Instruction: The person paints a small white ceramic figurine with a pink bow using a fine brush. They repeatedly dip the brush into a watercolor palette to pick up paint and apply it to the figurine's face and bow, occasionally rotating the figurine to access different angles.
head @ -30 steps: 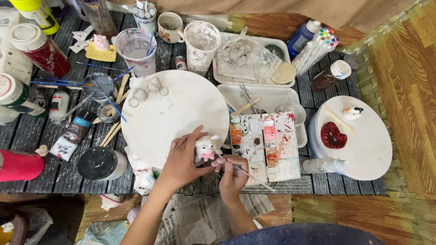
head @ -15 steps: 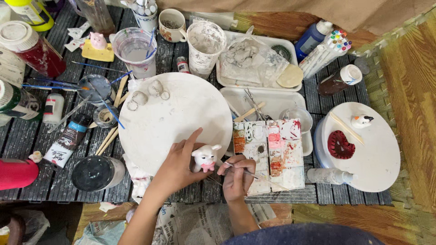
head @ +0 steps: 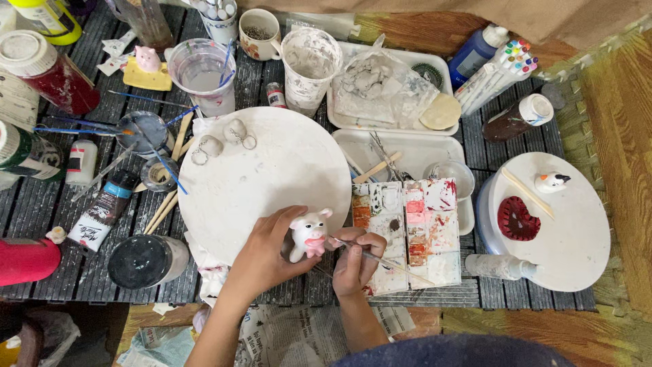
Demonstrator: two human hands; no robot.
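- The left hand [head: 261,258] is clamped on a small white clay pig figurine [head: 308,234], above the edge of a round white board [head: 272,170].
- The right hand [head: 356,261] pinches a thin paintbrush [head: 380,258] beside a paint-stained palette [head: 407,231].
- A clear plastic cup [head: 202,75] holds cloudy water.

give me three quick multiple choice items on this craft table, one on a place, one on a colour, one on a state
1. Where is the red heart piece?
A. on the small round board at right
B. in the tray
C. on the floor

2. What colour is the mouth on the pig figurine?
A. green
B. blue
C. pink-red

3. What does the right hand hold?
A. nothing
B. a thin brush
C. a cup

Answers: 1 A, it lies on the white board; 2 C, fresh pink-red shows there; 3 B, the brush points at the pig, which the left hand grips.
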